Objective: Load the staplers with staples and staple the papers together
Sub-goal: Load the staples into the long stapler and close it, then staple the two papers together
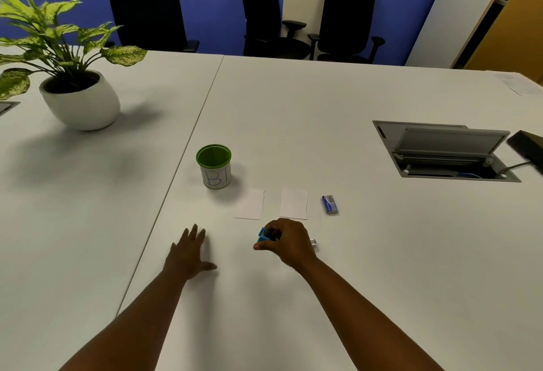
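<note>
- Tabletop (352, 268): smooth, matte white, in two slabs joined by a thin seam running from far centre to near left.
- Left hand (188, 256): palm down, flat on the tabletop just right of the seam; fingers (194, 234) straight and slightly spread, thumb out to the right, holding nothing.
- Right hand (286, 243): knuckles up, fingers curled round a small stapler (264, 237) of glossy blue plastic; only the stapler's left end and a dark inner part show. A small silvery metal piece (313, 242) pokes out at the hand's right side; what it is cannot be told.
- Two papers (251, 204) (293, 204): thin white rectangular slips, lying flat side by side with a narrow gap, just beyond the right hand.
- Staple box (329, 204): small blue and grey oblong carton, right of the papers, apart from them.
- Cup (214, 166): upright cylinder, green rim and inside, white wrap with "B1" handwritten in blue; far left of the papers.
- Plant pot (80, 100): rounded white glazed bowl with broad speckled green leaves, far left.
- Cable hatch (443, 150): grey metal rectangular recess, lid propped open, far right.
- Three black office chairs (147, 6) against a blue wall.
</note>
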A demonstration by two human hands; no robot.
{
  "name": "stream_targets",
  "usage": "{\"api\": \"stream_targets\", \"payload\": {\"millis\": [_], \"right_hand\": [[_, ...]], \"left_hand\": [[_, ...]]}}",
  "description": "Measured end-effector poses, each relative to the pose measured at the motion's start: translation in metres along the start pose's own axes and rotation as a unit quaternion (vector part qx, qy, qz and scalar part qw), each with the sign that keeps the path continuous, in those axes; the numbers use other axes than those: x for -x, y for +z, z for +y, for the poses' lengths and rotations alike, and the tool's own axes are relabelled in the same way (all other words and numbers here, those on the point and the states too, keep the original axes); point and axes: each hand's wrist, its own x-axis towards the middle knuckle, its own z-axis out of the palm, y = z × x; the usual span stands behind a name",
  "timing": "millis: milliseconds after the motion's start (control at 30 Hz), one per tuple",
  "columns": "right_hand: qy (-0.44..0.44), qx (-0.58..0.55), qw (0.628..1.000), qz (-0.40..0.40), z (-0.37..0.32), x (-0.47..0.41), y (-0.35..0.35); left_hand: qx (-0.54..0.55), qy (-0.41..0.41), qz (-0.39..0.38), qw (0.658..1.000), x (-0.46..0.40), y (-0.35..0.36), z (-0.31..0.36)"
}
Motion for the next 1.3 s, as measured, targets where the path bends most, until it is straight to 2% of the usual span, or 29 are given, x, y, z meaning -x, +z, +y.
{"api": "stream_targets", "payload": {"millis": [133,267,400,467,867,1067,1167,1233,1300], "right_hand": [[-0.013,0.057,0.997,-0.048,0.001,-0.008,0.008],[-0.023,0.107,0.99,-0.092,0.0,-0.018,0.023],[-0.052,0.199,0.963,-0.176,-0.009,-0.028,0.046],[-0.059,0.225,0.954,-0.187,-0.011,-0.032,0.059],[-0.075,0.249,0.948,-0.184,-0.005,-0.044,0.082],[-0.079,0.229,0.949,-0.201,-0.002,-0.051,0.078],[-0.057,0.181,0.97,-0.15,-0.001,-0.058,0.072],[-0.061,0.202,0.973,-0.097,0.003,-0.067,0.068],[-0.068,0.242,0.964,-0.082,0.008,-0.076,0.065]], "left_hand": [[-0.039,-0.041,-0.071,0.996,-0.001,0.005,-0.02],[-0.035,-0.025,-0.075,0.996,-0.004,0.004,-0.022],[-0.032,-0.027,-0.071,0.997,-0.01,-0.001,-0.025],[-0.032,-0.024,-0.072,0.997,-0.01,-0.002,-0.026],[-0.02,0.008,-0.057,0.998,-0.01,0.006,-0.038],[0.016,0.022,0.007,1.0,-0.009,0.022,-0.039],[0.008,0.032,0.035,0.999,-0.01,0.029,-0.042],[0.0,0.036,0.054,0.998,-0.011,0.034,-0.044],[-0.008,0.034,0.087,0.996,-0.012,0.042,-0.046]]}}
